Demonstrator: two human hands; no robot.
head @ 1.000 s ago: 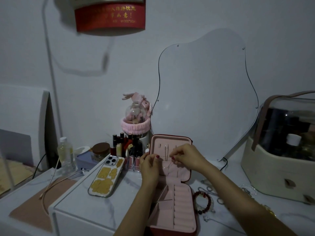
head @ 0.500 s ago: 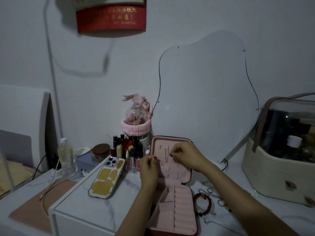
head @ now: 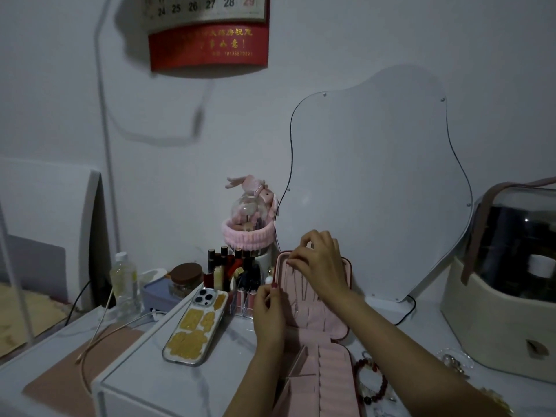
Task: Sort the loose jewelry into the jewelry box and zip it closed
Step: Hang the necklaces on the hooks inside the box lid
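Observation:
The pink jewelry box [head: 329, 368] lies open on the white table, its lid [head: 331, 317] standing upright at the back. A thin necklace chain [head: 296, 291] hangs down inside the lid. My right hand [head: 319, 261] pinches the chain's top end at the lid's upper edge. My left hand [head: 267, 311] sits at the lid's left side with fingers curled, pinching near the chain's lower part. A red bead bracelet [head: 371, 377] and other loose jewelry [head: 454, 361] lie on the table to the right of the box.
A phone in a yellow-patterned case [head: 194, 326] lies left of the box. Lipsticks [head: 231, 270], a brown-lidded jar [head: 185, 278], a bottle [head: 123, 284] and a pink-banded globe [head: 248, 219] crowd the back. A wavy mirror [head: 373, 182] leans behind; a cream cosmetics case [head: 508, 284] stands right.
My right hand has risen from the lid's middle to its top edge, drawing the chain up. My left hand has shifted slightly left and down. The camera has tilted upward.

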